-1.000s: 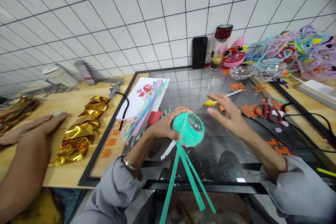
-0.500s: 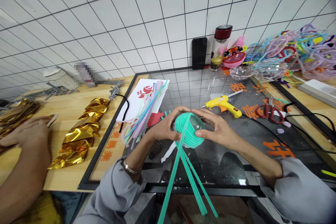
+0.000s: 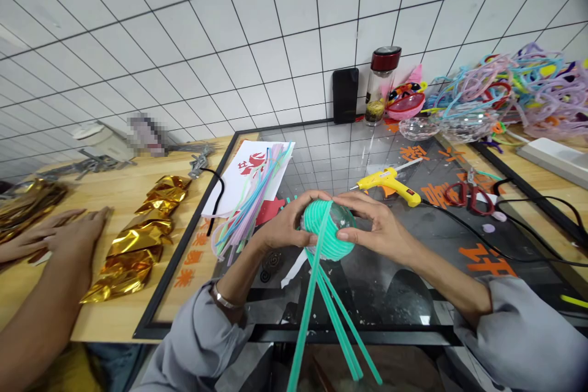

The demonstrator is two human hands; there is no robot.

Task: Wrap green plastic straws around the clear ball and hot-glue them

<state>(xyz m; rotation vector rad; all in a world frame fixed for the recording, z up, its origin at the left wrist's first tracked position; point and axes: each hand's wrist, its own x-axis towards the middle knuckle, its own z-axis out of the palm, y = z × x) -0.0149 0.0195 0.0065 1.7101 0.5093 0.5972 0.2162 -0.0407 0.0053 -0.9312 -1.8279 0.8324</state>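
Note:
Between my two hands is a clear plastic ball (image 3: pixel 344 215), much of it wrapped in rows of green pipe cleaners (image 3: pixel 328 239). My left hand (image 3: pixel 294 223) curls round its left side, fingers on top and thumb on the front. On the right side, my right hand (image 3: pixel 370 220) grips with the fingertips on top and the thumb pressed on the green rows. One strip crosses the front of the ball, and several long green ends hang down toward the table's front edge. The far side of the ball is hidden.
A yellow glue gun (image 3: pixel 390 184) lies behind my right hand, near red-handled scissors (image 3: pixel 471 196). Pastel pipe cleaners (image 3: pixel 250 202) rest on white paper at the left. Gold foil (image 3: pixel 142 233) and another person's hands (image 3: pixel 68 236) are further left. A bottle (image 3: pixel 381 86) and phone (image 3: pixel 345 96) stand by the wall.
My hands keep nearly the same grip on the ball, and the view has shifted slightly. At the left, the other person's hand has moved and now lies flatter on the table.

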